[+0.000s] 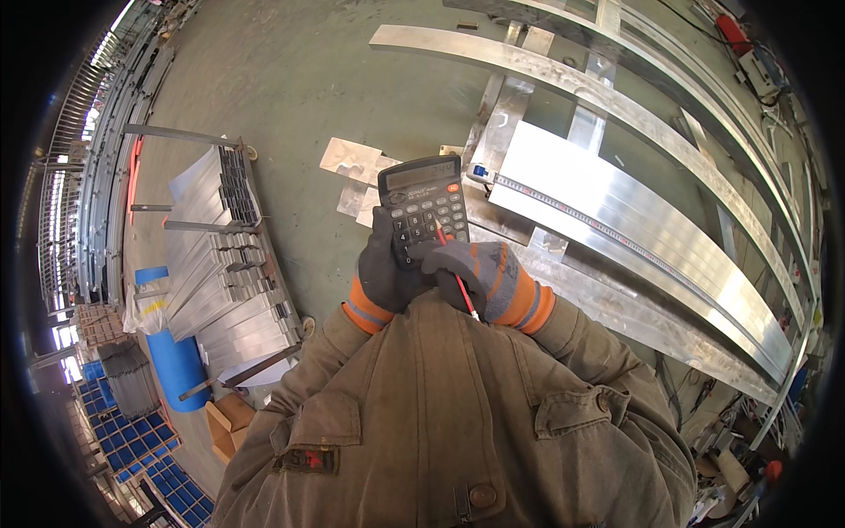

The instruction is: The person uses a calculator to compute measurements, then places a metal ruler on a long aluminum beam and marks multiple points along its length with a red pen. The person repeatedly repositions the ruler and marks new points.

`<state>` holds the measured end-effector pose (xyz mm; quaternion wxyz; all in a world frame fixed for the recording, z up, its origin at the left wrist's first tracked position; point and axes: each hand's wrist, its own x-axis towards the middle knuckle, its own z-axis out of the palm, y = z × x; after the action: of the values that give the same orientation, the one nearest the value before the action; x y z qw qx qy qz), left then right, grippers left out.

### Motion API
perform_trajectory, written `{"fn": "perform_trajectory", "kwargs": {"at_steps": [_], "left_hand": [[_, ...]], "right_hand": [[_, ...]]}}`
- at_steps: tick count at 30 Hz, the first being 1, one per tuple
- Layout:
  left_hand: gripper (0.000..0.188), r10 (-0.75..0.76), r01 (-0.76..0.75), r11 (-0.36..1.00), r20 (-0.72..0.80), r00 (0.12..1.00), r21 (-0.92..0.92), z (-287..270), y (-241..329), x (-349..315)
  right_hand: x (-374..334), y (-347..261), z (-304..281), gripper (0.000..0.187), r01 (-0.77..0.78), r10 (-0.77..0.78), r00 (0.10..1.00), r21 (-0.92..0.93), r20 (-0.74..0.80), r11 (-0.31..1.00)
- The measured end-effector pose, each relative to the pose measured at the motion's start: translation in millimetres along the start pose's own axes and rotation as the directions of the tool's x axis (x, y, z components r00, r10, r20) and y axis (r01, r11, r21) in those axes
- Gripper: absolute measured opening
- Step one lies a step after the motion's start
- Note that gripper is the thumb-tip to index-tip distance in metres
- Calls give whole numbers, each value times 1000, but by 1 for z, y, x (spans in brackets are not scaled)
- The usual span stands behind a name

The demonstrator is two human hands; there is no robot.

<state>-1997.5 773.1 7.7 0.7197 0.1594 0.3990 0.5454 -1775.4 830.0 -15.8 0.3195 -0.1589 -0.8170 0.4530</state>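
A black desk calculator (447, 204) with grey keys and one orange key is held in front of my chest, its display at the far end. My left hand (388, 264), in a dark grey and orange work glove, grips its left side and lower edge. Over the lower keys is my right hand (466, 275), gloved alike, its fingers closed round a red pencil (463, 293). The pencil slants from the keys down toward my jacket. The fingertips of the right hand lie against the calculator's keypad.
To the right, a wide shiny aluminium panel (607, 194) with a tape measure (563, 208) along it lies on metal beams (528, 63). At left, a cart holds stacked metal profiles (207, 273). A blue roll (179, 370) and a cardboard box (231, 422) stand near it.
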Motion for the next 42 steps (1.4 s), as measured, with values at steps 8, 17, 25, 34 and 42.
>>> {"fn": "perform_trajectory", "kwargs": {"at_steps": [8, 17, 25, 34, 42], "left_hand": [[90, -9, 7, 998, -29, 1000, -61, -2, -3, 2], [83, 45, -42, 995, -31, 998, 89, -4, -1, -3], [89, -2, 0, 999, -48, 999, -45, 0, 0, -7], [90, 80, -74, 989, -51, 995, 126, -3, 0, -4], [89, 223, -198, 873, -3, 975, 445, -14, -7, -2]], "right_hand": [[-3, 2, 4, 53, 9, -8, 999, 28, -51, 1000], [4, -9, 0, 47, 5, -6, 999, 19, 41, 1000], [-1, -5, 4, 54, -7, 9, 999, 33, -52, 999], [-13, -9, -11, 46, -163, 120, 948, -126, -293, 978], [-25, -11, -14, 47, -165, 114, 958, -177, -264, 970]]}}
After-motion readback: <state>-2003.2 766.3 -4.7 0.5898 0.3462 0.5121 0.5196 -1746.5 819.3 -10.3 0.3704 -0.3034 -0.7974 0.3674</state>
